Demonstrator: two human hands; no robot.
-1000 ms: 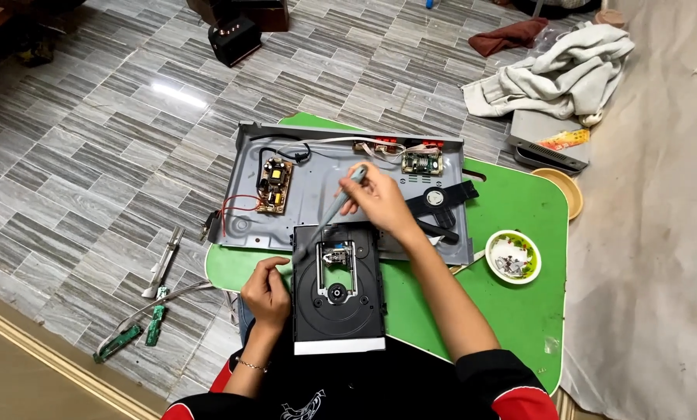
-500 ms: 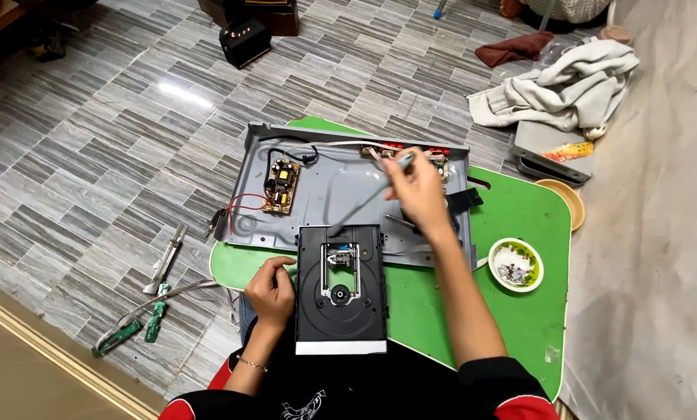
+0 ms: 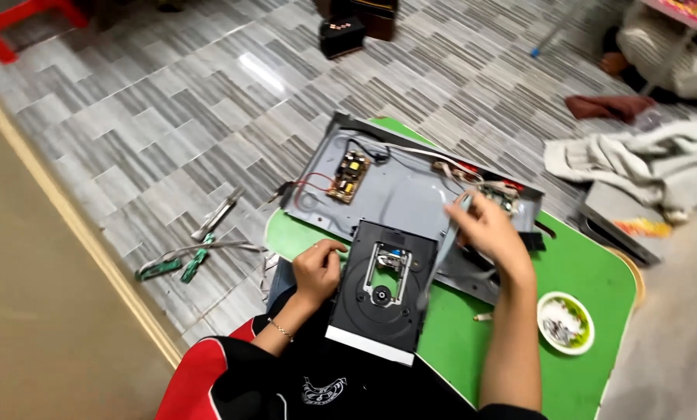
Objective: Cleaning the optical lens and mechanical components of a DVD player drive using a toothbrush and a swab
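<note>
The black disc drive (image 3: pixel 383 292), lying on the green table (image 3: pixel 589 272) at six o'clock of the grey chassis (image 3: pixel 410 194), is steadied by the left hand (image 3: pixel 317 268) while a flat ribbon cable (image 3: pixel 442 249) is pinched closed in the right hand (image 3: pixel 488 233), so the freeing of the cable appears under way and a gentle, straight pull seems called for.

My left hand (image 3: pixel 317 270) sits curled, fingers bent inward (a thin bracelet at the wrist), forearm angled back toward my chest. My right hand (image 3: pixel 488 232) reaches forward on a straight forearm, fingers pinched together, raised.
</note>
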